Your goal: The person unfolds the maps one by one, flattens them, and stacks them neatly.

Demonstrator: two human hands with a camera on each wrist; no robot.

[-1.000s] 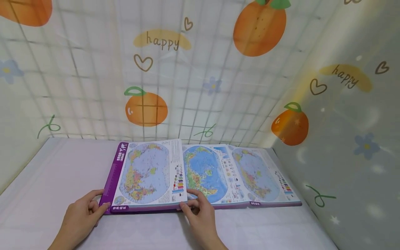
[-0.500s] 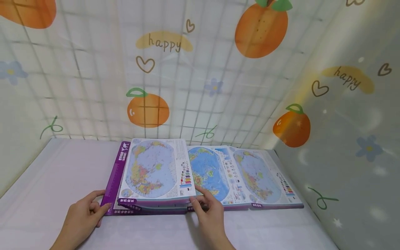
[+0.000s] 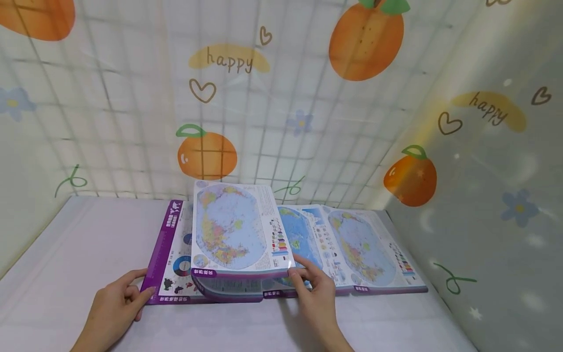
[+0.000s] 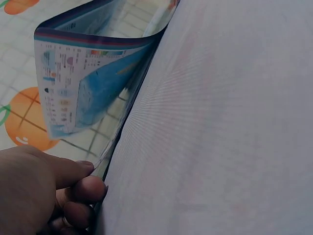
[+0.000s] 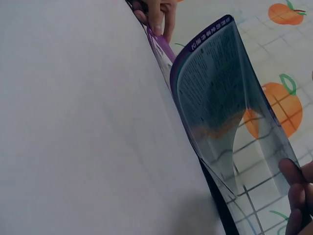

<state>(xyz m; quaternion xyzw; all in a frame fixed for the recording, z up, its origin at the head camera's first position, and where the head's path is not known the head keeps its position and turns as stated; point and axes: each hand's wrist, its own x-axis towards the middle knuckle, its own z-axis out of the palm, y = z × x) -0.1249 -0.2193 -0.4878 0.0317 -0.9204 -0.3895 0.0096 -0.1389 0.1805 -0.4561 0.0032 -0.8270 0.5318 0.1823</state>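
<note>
A folding world map (image 3: 360, 244) with a purple strip (image 3: 158, 249) along its left side lies partly unfolded on the table. In the head view my left hand (image 3: 115, 305) pinches the strip's near left corner between thumb and fingers. My right hand (image 3: 317, 296) pinches the near right corner of the top panel (image 3: 233, 230), which is raised and tilted over the panels below. Beneath it, a curved fold (image 5: 215, 83) bends up from the table in the right wrist view. The left wrist view shows the raised panel's printed underside (image 4: 63, 93) from the side.
A white cloth covers the table (image 3: 101, 234). Behind it hangs a patterned curtain (image 3: 246, 112) with oranges, hearts and a grid of bars showing through. To the right, another curtain side (image 3: 506, 254) slopes close past the map's right end.
My right hand has moved right and slightly up, lifting the top panel and uncovering printed pictures next to the purple strip. The left hand has stayed at the strip's corner.
</note>
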